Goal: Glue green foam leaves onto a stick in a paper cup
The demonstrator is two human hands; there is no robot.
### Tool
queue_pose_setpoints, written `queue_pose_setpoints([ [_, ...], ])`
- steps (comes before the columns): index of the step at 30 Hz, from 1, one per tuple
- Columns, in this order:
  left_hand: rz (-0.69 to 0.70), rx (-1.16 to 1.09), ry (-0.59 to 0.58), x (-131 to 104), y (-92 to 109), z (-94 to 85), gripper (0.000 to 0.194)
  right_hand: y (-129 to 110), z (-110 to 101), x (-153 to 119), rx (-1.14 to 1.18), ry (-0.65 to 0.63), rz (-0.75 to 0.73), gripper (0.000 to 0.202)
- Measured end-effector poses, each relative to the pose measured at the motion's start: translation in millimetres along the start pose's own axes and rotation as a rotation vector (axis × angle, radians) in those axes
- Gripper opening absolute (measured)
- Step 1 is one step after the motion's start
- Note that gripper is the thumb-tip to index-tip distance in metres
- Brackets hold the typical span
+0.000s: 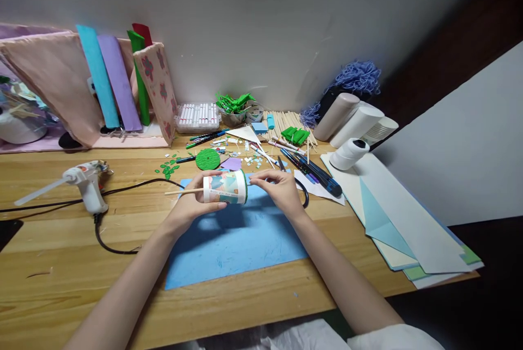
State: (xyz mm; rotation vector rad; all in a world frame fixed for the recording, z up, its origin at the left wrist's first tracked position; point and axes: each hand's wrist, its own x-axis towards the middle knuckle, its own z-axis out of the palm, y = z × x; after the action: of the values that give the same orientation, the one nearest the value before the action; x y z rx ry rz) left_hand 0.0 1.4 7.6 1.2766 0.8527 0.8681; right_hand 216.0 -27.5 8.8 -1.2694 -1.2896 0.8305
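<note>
We've got the printed paper cup [225, 188] sideways in our left hand [188, 204], above the scuffed blue mat [245, 249]. Right hand [281, 191] narrowed at its green end; can't tell if it's gripping. Over-squeezing could dent thin wall; bumping the slim wooden stick [180, 192], left, could shift it.

Craft wkspc, wood tbl [69, 246], glue gun [90, 187], boxed mkrs [199, 115], ppr sheets [408, 216]

From cup [225, 188]: blue mat [239, 249] is leaving passage at 6 o'clock; glue gun [90, 191] is blocking 9, paper stack [394, 205] 3.
</note>
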Motion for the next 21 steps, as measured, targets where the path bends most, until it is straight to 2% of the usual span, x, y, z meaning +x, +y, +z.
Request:
queue_pose_setpoints([
  [3,0.037,0.058,-0.044,0,1,0.1,0.065,-1,-2,6,-0.009,-0.15,0.099,0.014],
  [5,0.061,0.096,-0.071,-1,2,-0.4,0.063,-1,-4,9,-0.035,-0.206,0.143,0.013],
  [12,0.119,0.175,-0.1,-2,1,-5.4,0.056,2,-6,23,-0.132,-0.354,0.135,0.017],
  [15,0.111,0.144,-0.031,0,3,-8.4,0.056,-1,-4,39,-0.206,-0.336,0.067,0.018],
  [17,0.097,0.112,0.064,2,3,-11.3,0.056,-4,-3,56,-0.262,-0.294,0.014,0.018],
  [21,0.078,-0.01,0.246,8,1,-18.2,0.061,-15,1,109,-0.37,-0.182,-0.078,0.02],
])
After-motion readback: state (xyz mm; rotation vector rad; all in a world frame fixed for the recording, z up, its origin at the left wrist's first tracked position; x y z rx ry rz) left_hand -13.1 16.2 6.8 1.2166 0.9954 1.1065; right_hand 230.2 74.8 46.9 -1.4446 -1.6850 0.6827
